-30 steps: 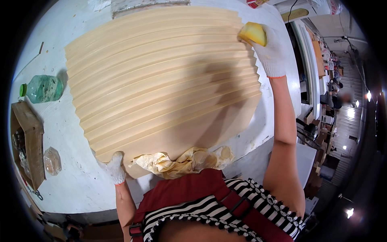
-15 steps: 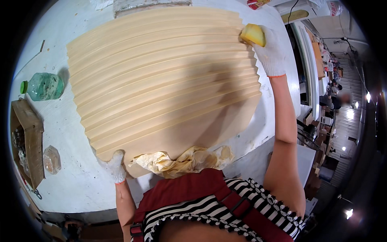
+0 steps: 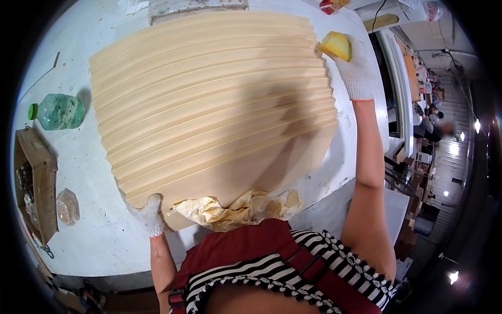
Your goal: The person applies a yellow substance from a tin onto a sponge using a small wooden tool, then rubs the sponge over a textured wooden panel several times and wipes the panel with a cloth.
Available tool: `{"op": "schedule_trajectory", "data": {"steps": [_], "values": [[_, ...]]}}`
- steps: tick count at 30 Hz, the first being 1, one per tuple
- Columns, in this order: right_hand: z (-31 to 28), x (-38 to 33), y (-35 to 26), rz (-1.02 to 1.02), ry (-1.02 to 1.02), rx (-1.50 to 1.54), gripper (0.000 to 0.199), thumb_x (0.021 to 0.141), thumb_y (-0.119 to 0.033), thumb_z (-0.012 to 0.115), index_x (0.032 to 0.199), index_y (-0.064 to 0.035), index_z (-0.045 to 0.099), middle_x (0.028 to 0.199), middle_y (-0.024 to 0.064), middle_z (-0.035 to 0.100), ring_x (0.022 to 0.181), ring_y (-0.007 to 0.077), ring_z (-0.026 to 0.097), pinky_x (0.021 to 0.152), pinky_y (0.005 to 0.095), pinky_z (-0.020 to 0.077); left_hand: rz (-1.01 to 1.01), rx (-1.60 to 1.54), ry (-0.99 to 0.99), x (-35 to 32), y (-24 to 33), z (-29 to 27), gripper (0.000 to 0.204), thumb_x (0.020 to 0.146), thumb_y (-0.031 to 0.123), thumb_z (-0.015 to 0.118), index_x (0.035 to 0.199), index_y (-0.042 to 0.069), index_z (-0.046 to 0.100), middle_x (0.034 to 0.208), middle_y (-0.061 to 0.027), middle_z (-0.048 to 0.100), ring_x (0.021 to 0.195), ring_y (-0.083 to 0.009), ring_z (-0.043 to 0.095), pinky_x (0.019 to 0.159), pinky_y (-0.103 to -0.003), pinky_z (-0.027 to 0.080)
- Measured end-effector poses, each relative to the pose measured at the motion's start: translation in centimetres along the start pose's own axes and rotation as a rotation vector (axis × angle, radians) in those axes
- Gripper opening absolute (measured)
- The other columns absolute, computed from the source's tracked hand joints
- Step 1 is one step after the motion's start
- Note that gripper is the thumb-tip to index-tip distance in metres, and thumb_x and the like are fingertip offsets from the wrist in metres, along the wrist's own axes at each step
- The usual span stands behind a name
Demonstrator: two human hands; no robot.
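A large cream pleated sheet (image 3: 209, 104) lies across the table, its folds running from left to right. At its near left corner my left hand (image 3: 150, 215), in a white knit glove, grips the edge with the thumb on top; the other fingers are mostly hidden. My right hand (image 3: 358, 60), gloved the same way, is closed round a yellow sponge (image 3: 336, 45) at the sheet's far right edge. Along the near edge, close to my body, lies a crumpled cream-stained cloth (image 3: 240, 209).
On the white table (image 3: 99, 240) at the left are a green-capped bottle (image 3: 61, 111), an open cardboard box (image 3: 44, 180) and a small clear bag (image 3: 68, 207). A flat pale slab (image 3: 196, 5) lies behind the sheet. People (image 3: 431, 123) are far off at the right.
My right hand has shifted slightly to the right with the sponge, out past the sheet's edge. The left hand stays on its corner.
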State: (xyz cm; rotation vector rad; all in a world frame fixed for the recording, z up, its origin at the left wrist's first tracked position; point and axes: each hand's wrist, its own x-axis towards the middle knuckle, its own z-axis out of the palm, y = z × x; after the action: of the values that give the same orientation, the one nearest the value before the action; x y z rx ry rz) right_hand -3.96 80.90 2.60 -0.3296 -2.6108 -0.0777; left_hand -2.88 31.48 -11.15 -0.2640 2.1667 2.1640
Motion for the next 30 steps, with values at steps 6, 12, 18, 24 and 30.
{"op": "schedule_trajectory", "data": {"steps": [6, 12, 18, 24, 30], "values": [[1.0, -0.7, 0.3, 0.124, -0.045, 0.144, 0.047, 0.077, -0.022, 0.075, 0.118, -0.004, 0.06, 0.106, 0.0177, 0.063, 0.098, 0.0332, 0.061, 0.086, 0.0361, 0.0489, 0.008, -0.03, -0.01, 0.1, -0.5, -0.3, 0.074, 0.07, -0.004, 0.058, 0.141, -0.002, 0.036, 0.12, -0.0133, 0.054, 0.104, -0.021, 0.055, 0.092, -0.031, 0.045], [-0.1, -0.7, 1.0, 0.088, -0.017, -0.02, 0.05, 0.077, -0.019, 0.075, 0.121, -0.0032, 0.058, 0.108, 0.0152, 0.063, 0.099, 0.0286, 0.062, 0.087, 0.0342, 0.0486, 0.03, -0.003, -0.024, 0.0, 0.6, 0.4, 0.075, 0.07, -0.004, 0.057, 0.141, -0.002, 0.035, 0.121, -0.0132, 0.054, 0.106, -0.0216, 0.054, 0.093, -0.031, 0.044], [-3.3, -1.7, 2.8, 0.29, -0.166, 0.396, 0.056, 0.075, 0.001, 0.071, 0.129, -0.0036, 0.055, 0.12, 0.0071, 0.062, 0.111, 0.0141, 0.058, 0.097, 0.0276, 0.0454, -0.009, -0.006, -0.004, -0.1, 0.5, 0.2, 0.074, 0.069, -0.003, 0.057, 0.14, -0.002, 0.036, 0.119, -0.0132, 0.055, 0.105, -0.0212, 0.055, 0.093, -0.031, 0.045], [-3.7, 0.7, 5.1, 0.202, -0.413, 0.42, 0.057, 0.077, 0.004, 0.066, 0.131, -0.0038, 0.053, 0.123, 0.008, 0.06, 0.112, 0.0143, 0.057, 0.096, 0.0271, 0.0451, 0.003, -0.011, -0.008, 0.2, -0.2, 0.0, 0.074, 0.07, -0.003, 0.057, 0.14, -0.002, 0.036, 0.117, -0.0123, 0.055, 0.101, -0.0201, 0.055, 0.091, -0.031, 0.045], [-3.3, 3.5, 3.7, 0.087, -0.545, 0.253, 0.055, 0.075, 0.002, 0.064, 0.129, -0.0033, 0.054, 0.118, 0.0101, 0.061, 0.11, 0.02, 0.057, 0.097, 0.029, 0.0439, -0.025, -0.015, 0.012, -0.1, -0.6, -0.3, 0.074, 0.069, -0.003, 0.057, 0.14, -0.002, 0.035, 0.118, -0.0121, 0.054, 0.102, -0.0197, 0.054, 0.092, -0.03, 0.044]]}}
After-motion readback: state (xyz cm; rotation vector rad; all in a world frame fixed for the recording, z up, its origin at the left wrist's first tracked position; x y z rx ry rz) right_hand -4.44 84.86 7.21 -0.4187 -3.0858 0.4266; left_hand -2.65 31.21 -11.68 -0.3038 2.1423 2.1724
